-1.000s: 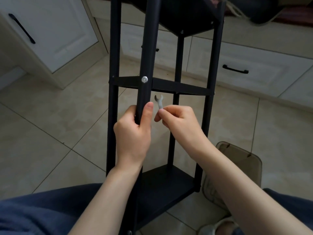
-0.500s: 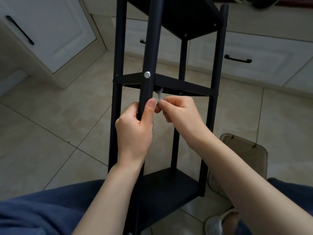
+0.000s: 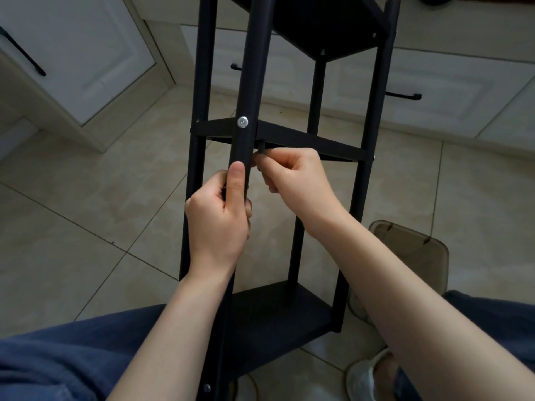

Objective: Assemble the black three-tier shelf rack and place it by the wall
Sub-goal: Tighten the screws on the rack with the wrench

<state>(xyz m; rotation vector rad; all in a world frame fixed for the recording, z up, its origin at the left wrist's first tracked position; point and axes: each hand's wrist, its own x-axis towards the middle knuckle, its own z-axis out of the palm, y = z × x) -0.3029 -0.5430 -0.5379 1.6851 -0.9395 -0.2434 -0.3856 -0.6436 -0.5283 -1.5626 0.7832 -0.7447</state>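
Has lifted the right hand [image 3: 293, 180] up under the middle shelf [image 3: 314, 144] of the rack [image 3: 375, 111], pinching a small wrench [image 3: 262, 148] there, left hand [image 3: 218, 218] curled round the front post [image 3: 254, 68], rack upright on the tiled floor [image 3: 86, 204] near white cabinets [image 3: 86, 53].

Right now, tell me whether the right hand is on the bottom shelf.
No, the right hand pinches a small tool just under the middle shelf.

No legible text, labels, brands or numbers on any surface in view.
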